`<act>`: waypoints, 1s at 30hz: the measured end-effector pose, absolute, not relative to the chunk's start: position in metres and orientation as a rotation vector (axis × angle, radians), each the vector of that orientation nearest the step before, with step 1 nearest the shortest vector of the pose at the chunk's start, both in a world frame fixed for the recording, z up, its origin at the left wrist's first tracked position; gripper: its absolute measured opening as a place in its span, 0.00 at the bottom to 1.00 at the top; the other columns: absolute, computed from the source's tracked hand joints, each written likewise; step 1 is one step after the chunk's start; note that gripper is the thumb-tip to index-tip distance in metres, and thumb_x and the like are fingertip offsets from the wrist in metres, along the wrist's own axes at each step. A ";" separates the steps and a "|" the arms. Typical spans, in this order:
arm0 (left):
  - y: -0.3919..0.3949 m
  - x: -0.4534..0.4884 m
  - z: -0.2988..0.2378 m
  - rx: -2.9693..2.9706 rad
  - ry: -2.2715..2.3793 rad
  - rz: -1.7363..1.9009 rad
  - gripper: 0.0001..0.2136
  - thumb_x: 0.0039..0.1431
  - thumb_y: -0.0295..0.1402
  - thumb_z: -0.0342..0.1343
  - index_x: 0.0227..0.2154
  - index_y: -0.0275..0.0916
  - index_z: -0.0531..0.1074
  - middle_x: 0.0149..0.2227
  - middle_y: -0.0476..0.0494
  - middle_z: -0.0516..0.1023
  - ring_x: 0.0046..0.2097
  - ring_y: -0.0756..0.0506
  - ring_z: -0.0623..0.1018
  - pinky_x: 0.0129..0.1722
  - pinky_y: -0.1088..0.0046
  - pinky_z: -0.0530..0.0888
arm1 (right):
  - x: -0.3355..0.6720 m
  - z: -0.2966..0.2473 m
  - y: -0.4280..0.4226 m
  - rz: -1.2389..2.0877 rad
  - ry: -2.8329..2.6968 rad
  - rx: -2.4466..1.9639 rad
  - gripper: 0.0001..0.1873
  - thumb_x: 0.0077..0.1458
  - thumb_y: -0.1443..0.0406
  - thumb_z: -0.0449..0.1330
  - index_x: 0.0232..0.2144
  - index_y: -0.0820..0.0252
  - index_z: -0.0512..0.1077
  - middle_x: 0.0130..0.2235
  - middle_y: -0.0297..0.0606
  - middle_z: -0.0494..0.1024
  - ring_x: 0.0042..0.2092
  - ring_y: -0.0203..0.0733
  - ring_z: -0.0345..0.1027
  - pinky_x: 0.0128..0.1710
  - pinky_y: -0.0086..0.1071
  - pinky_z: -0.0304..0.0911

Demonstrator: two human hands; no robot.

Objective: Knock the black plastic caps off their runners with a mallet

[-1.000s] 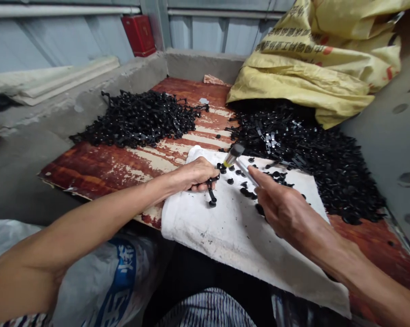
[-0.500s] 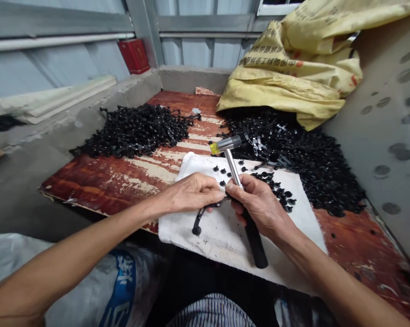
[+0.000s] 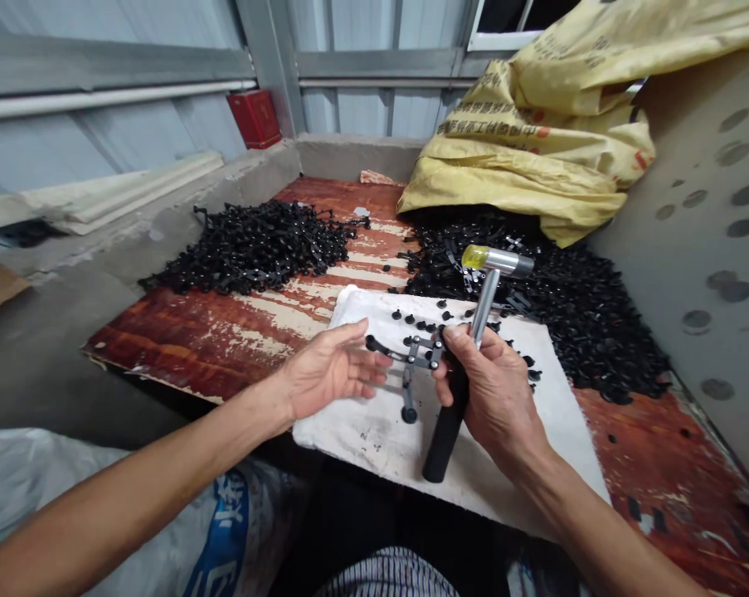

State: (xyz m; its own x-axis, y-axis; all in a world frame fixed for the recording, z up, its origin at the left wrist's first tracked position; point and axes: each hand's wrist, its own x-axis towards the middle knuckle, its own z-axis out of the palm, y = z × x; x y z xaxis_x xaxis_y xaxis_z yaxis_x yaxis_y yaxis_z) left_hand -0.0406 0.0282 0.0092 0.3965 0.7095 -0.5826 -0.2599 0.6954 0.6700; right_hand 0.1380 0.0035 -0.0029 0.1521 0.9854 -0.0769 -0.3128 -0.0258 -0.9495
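Over a folded white cloth (image 3: 362,435) on a red-painted plywood board (image 3: 162,348), your two hands are close together but apart. Your left hand (image 3: 330,373) is open, palm up and fingers spread, just beside a black branched plastic runner (image 3: 415,355). The runner's far end reaches your right hand (image 3: 492,398), though you cannot tell whether those fingers grip it. Your right hand is closed around a soft-faced hammer (image 3: 484,307) — black handle pointing down toward the cloth, yellow-tipped metal head up. Small black studs (image 3: 396,315) dot the cloth. Beyond it lie two heaps of black plastic parts, one to the left (image 3: 255,249), one to the right (image 3: 554,323) — the right heap is beneath a yellow woven sack (image 3: 523,141).
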 end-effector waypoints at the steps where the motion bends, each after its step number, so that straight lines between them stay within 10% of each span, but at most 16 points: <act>1: 0.025 -0.040 0.009 0.523 0.949 0.608 0.14 0.57 0.43 0.59 0.32 0.33 0.72 0.33 0.37 0.80 0.31 0.44 0.79 0.29 0.69 0.74 | 0.138 -0.004 0.004 1.243 -0.825 -1.087 0.18 0.45 0.56 0.70 0.22 0.58 0.66 0.17 0.25 0.69 0.12 0.28 0.57 0.09 0.22 0.51; 10: 0.007 -0.015 0.002 0.731 0.938 0.730 0.15 0.47 0.40 0.68 0.31 0.34 0.74 0.30 0.45 0.77 0.29 0.51 0.74 0.27 0.76 0.68 | 0.130 -0.010 -0.003 1.248 -0.882 -1.115 0.15 0.49 0.56 0.68 0.24 0.58 0.68 0.22 0.26 0.70 0.15 0.29 0.61 0.11 0.23 0.56; 18: 0.038 -0.019 0.009 0.815 1.086 0.741 0.01 0.52 0.24 0.60 0.29 0.32 0.74 0.26 0.46 0.77 0.22 0.52 0.74 0.24 0.76 0.67 | 0.136 -0.007 -0.009 1.324 -0.983 -1.140 0.17 0.49 0.53 0.68 0.37 0.57 0.74 0.35 0.36 0.77 0.27 0.38 0.72 0.10 0.22 0.57; 30: 0.077 -0.023 0.012 0.947 1.177 0.740 0.08 0.59 0.22 0.55 0.24 0.33 0.69 0.19 0.52 0.69 0.14 0.56 0.64 0.13 0.78 0.66 | 0.136 -0.011 -0.024 1.384 -0.772 -1.088 0.18 0.48 0.55 0.69 0.38 0.56 0.74 0.34 0.34 0.76 0.24 0.34 0.69 0.10 0.20 0.58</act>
